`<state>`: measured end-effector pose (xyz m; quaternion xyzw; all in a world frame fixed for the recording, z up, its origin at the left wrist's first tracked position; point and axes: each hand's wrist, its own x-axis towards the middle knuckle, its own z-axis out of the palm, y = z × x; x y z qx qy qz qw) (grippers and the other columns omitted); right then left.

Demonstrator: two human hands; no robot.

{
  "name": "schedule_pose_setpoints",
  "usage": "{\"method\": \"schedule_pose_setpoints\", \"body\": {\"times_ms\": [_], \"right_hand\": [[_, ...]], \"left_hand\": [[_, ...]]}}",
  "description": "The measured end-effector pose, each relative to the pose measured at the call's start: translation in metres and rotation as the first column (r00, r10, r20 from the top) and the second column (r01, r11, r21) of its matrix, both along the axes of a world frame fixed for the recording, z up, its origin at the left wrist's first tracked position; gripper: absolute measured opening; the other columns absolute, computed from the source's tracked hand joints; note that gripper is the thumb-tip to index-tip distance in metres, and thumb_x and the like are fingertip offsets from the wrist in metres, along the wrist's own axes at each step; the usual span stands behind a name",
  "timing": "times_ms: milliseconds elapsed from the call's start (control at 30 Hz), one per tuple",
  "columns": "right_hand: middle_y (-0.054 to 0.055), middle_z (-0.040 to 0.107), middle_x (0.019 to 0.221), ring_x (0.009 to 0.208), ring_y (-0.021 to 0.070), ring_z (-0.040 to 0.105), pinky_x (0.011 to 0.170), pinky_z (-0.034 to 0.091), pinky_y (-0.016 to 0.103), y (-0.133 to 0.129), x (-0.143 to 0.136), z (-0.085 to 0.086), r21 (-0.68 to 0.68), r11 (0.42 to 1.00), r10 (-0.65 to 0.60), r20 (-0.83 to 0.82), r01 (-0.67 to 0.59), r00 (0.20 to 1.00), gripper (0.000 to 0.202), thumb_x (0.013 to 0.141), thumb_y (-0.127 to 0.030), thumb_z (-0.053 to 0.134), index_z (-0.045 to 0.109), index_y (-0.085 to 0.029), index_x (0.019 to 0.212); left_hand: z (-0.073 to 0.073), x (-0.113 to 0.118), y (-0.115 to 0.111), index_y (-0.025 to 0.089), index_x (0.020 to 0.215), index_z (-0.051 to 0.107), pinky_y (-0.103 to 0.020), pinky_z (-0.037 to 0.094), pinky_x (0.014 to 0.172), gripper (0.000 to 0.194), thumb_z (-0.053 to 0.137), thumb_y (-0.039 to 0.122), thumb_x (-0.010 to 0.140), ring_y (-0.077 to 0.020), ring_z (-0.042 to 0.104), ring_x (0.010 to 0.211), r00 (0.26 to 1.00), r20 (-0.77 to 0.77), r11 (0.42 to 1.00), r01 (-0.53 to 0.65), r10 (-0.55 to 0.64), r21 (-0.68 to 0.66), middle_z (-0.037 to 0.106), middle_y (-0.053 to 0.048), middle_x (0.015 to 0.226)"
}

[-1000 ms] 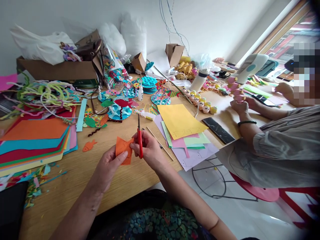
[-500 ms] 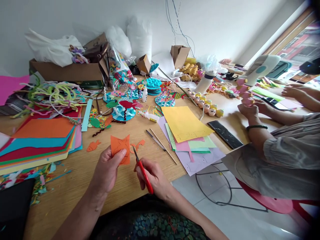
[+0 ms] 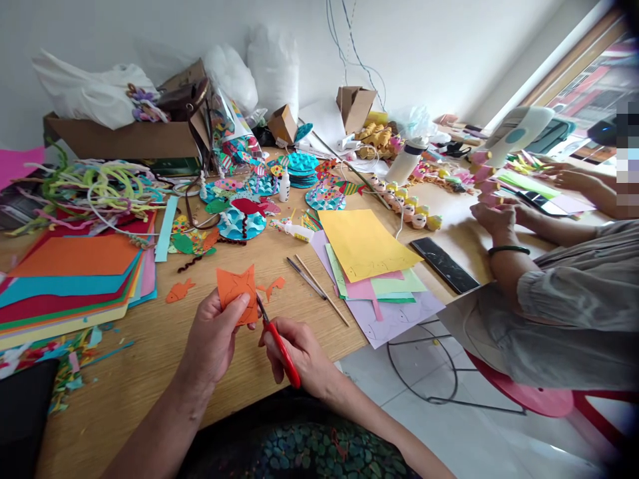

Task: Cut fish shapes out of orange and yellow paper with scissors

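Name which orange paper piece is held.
The small one with drawn lines, pinched in the left hand. The fish cutout and scrap lie on the table; the large orange sheet tops the paper stack.

- Orange paper (image 3: 237,281): matt, thin, smooth
- Scissors (image 3: 287,360): glossy red plastic handles, metal blades
- Table (image 3: 150,389): smooth wood with visible grain and a soft sheen
- Black slab (image 3: 444,265): glossy face
- Long box (image 3: 114,141): matt brown cardboard
- White bag (image 3: 90,92): thin, crinkled plastic
- Co-worker's sleeve (image 3: 559,263): soft-looking, wrinkled grey cloth

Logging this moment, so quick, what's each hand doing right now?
Left hand: closed, pinching the orange paper with its thumb on the front.
Right hand: closed, holding the red-handled scissors.
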<state>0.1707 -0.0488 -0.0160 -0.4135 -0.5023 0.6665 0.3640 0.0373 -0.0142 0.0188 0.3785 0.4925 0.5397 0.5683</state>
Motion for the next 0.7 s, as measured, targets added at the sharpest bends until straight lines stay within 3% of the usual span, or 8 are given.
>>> {"method": "schedule_pose_setpoints", "body": {"times_ms": [700], "right_hand": [[-0.006, 0.042, 0.049, 0.042, 0.0068, 0.04, 0.04, 0.03, 0.017, -0.0001, 0.0001, -0.0074, 0.032, 0.999, 0.002, 0.033, -0.003, 0.999, 0.036, 0.085, -0.049, 0.053, 0.056, -0.016, 0.073]], "left_hand": [[-0.0054, -0.0018, 0.0001, 0.018, 0.061, 0.058, -0.021, 0.04, 0.042, 0.011, 0.066, 0.025, 0.064, -0.0111, 0.048, 0.05, 0.999, 0.024, 0.999, 0.032, -0.032, 0.001, 0.057, 0.003, 0.056]]}}
